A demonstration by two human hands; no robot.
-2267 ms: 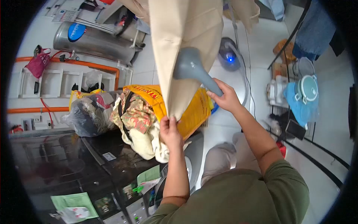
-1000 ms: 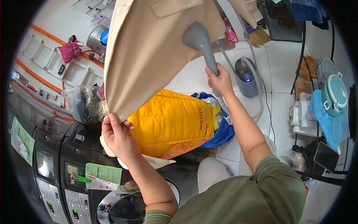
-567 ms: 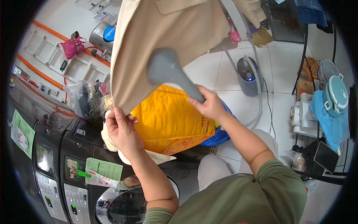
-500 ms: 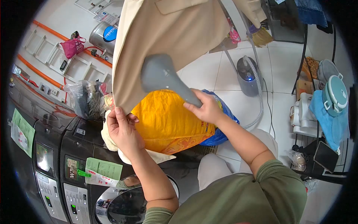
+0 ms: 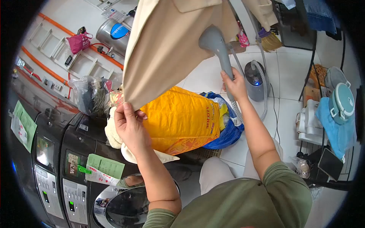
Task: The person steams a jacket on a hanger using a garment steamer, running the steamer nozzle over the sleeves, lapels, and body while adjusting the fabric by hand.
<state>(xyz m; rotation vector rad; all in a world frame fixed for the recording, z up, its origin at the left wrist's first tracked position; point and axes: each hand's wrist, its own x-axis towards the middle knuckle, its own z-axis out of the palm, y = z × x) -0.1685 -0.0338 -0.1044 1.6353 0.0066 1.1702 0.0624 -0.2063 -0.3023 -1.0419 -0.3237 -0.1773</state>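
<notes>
Steamer head (image 5: 212,38) higher on smooth beige cloth (image 5: 167,49)

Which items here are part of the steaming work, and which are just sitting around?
In use:
- beige garment, hem pinched by the left hand
- steamer head, gripped by the right hand
- steamer base with its hose

Lying about:
- yellow bag
- blue bag
- washing machines
- pink bag
- broom
</notes>
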